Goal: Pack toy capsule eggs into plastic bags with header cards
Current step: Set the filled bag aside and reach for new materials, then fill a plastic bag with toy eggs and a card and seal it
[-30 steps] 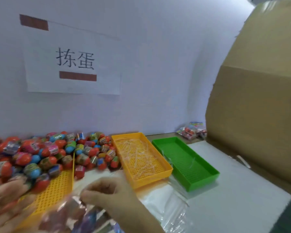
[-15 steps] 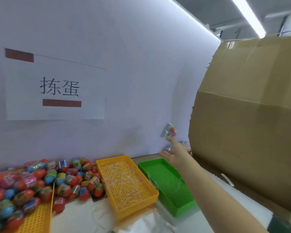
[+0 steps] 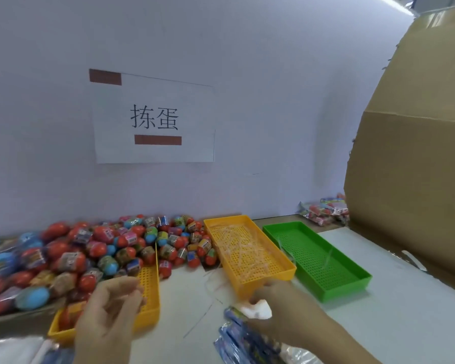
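At the far left of the table, a heap of red and blue capsule eggs lies against the wall and spills onto the far end of a yellow tray. The left hand hovers over this tray's near end, just short of the eggs and touching none. Its fingers are curled toward the thumb, but blur hides whether they pinch anything. A paper sign is on the wall above. Right of centre, the right hand reaches down with bent fingers to a stack of blue printed packets. A small white piece sits at its fingertips, though the grip cannot be made out. Beyond it are a second yellow tray with thin clear strands, a green tray, packed bags and a cardboard sheet.
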The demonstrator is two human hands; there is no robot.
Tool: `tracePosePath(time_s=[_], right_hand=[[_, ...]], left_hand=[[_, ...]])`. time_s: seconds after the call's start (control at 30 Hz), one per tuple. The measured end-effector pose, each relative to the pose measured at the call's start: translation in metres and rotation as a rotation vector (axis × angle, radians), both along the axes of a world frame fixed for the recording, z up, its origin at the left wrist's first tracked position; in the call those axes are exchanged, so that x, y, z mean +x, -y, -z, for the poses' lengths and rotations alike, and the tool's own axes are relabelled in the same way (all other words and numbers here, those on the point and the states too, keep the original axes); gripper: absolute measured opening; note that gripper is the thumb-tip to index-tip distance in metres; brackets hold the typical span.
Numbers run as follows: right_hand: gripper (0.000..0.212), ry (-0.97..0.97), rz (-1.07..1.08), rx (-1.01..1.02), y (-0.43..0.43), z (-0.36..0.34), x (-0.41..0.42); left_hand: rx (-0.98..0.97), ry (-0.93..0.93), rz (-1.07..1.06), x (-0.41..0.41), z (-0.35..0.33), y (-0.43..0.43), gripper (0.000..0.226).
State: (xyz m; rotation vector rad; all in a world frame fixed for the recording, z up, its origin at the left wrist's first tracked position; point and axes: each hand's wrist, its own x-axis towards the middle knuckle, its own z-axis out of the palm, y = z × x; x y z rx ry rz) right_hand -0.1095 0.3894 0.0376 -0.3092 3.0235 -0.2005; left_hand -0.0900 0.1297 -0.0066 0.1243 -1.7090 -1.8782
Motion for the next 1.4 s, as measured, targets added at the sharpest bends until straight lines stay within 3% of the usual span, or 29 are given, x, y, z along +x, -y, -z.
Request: tracePosePath(time_s=[0.1,0.23,0.4,0.5,0.6,0.63,0.7,0.77,0.83,0.93,1.07,1.17,1.23,1.4], right_hand=[[0.053,-0.005,0.085,0.132,-0.003,0.016,0.005],[0.045,-0.131,0.133,0.192,-0.004,0.036,0.010],[0.030,-0.296,0.136,0.013,-0.008,0.033,0.010],[0.032,-0.332,0.135,-0.323,0.002,0.022,0.012],[0.032,-0.440,-0.022,-0.618,0.032,0.012,0.018],[0.032,-0.495,-0.100,-0.655,0.046,0.009,0.023],[0.031,-0.584,-0.273,-0.658,0.074,0.005,0.031],[0.029,-0.665,-0.444,-0.531,0.095,0.006,0.034],[0.032,-0.596,-0.559,-0.462,0.108,0.011,0.032],[0.045,-0.341,-0.582,-0.617,0.118,0.017,0.024],[0.059,-0.215,-0.254,-1.112,0.127,0.018,0.004],[0.075,0.171,-0.064,-1.323,0.136,0.026,-0.009],[0.071,0.354,-0.029,-1.377,0.135,0.031,-0.013],[0.044,0.314,-0.050,-1.415,0.127,0.032,-0.017]], left_hand=[[-0.289,0.009,0.198,0.012,0.009,-0.015,0.042],[-0.578,0.005,0.218,0.016,0.013,-0.017,0.039],[-0.646,0.025,0.210,0.014,0.018,-0.012,0.041],[-0.523,0.099,0.246,0.011,0.018,-0.012,0.037],[-0.113,0.231,0.343,0.007,0.008,-0.013,0.011],[0.030,0.293,0.397,0.006,0.001,-0.012,0.019],[0.276,0.438,0.519,0.006,-0.007,-0.001,0.060],[0.388,0.490,0.650,0.008,-0.015,0.015,0.075],[0.309,0.481,0.685,0.008,-0.021,0.033,0.069],[0.318,0.423,0.528,0.000,-0.027,0.049,0.040],[0.393,0.412,0.309,0.001,-0.023,0.056,0.018],[0.373,0.391,0.206,0.003,-0.010,0.056,0.016],[0.347,0.373,0.173,0.003,-0.006,0.054,0.017],[0.424,0.244,0.193,0.006,-0.012,0.047,0.036]])
